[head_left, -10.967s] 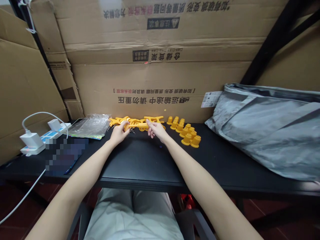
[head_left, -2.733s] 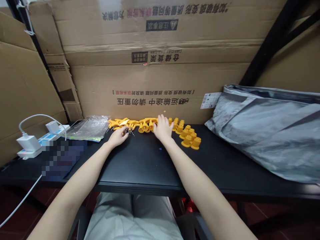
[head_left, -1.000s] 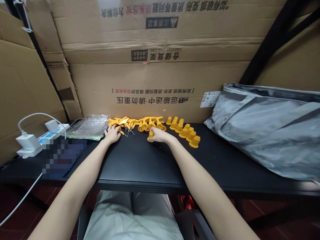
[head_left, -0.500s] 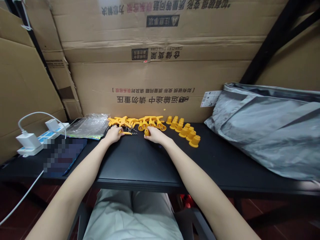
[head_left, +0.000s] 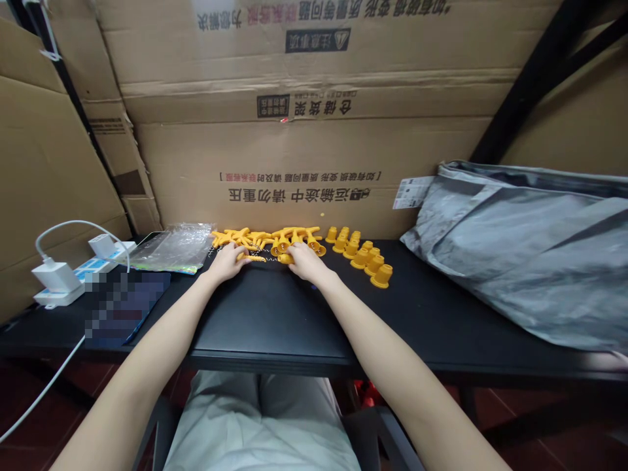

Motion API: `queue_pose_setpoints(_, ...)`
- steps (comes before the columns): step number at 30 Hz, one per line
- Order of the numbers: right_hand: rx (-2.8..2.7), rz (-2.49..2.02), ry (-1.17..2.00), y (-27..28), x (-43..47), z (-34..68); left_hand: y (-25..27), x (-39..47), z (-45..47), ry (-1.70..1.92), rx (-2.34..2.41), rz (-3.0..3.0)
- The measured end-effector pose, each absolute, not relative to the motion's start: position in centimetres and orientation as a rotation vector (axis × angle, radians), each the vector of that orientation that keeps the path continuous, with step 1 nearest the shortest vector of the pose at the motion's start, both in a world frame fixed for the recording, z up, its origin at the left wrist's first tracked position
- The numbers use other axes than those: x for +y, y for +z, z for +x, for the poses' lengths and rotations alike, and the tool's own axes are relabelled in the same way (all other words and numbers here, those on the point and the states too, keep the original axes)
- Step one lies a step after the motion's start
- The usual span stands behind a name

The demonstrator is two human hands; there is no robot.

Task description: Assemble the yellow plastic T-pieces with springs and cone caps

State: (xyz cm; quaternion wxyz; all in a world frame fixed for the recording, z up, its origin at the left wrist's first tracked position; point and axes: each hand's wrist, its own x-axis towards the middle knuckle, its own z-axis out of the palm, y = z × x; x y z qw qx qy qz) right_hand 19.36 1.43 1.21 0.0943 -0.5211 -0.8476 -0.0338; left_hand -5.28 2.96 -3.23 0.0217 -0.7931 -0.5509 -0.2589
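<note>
My left hand [head_left: 224, 263] is closed on a thin yellow ridged stick [head_left: 256, 258], whose free end points right. Across a small gap, my right hand [head_left: 305, 261] grips a small yellow cup-shaped piece [head_left: 284, 259], now lying sideways toward the stick. Behind my left hand is a heap of yellow branched plastic pieces [head_left: 239, 235], with small black-and-white bits [head_left: 271, 260] scattered at its front. Just behind my right hand, yellow pieces with flared cup ends [head_left: 314, 247] lie close together. My fingers hide part of both held pieces.
Yellow cups [head_left: 381, 277] stand upside down in rows to the right. A grey bag [head_left: 530, 261] fills the table's right side. Clear plastic bags [head_left: 171, 247], a power strip [head_left: 93, 267] with a white charger and a dark pouch [head_left: 127, 307] lie left. Cardboard [head_left: 304, 150] walls the back.
The cup-shaped piece in my right hand has turned from upright to sideways. My left hand has shifted slightly right with the stick, narrowing the gap between the two pieces.
</note>
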Motion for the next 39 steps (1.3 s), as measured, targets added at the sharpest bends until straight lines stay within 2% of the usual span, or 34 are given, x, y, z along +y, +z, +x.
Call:
queue_pose_setpoints(14, -2.498, -1.395, -0.073, 0.6, 1.4, 19.0, -2.4, 1.9, -4.5, -0.866, -1.667, -2.387)
queue_pose_setpoints(23, -2.405, -1.2, -0.055, -0.4, 2.2, 19.1, -0.8, -0.1, -2.9, -0.705, -1.78, -2.302)
queue_pose_setpoints(39, -2.403, -0.964, 0.072, -1.0, 3.4, 19.9, -2.2, 1.1, -3.6, -0.912, -1.642, -2.425)
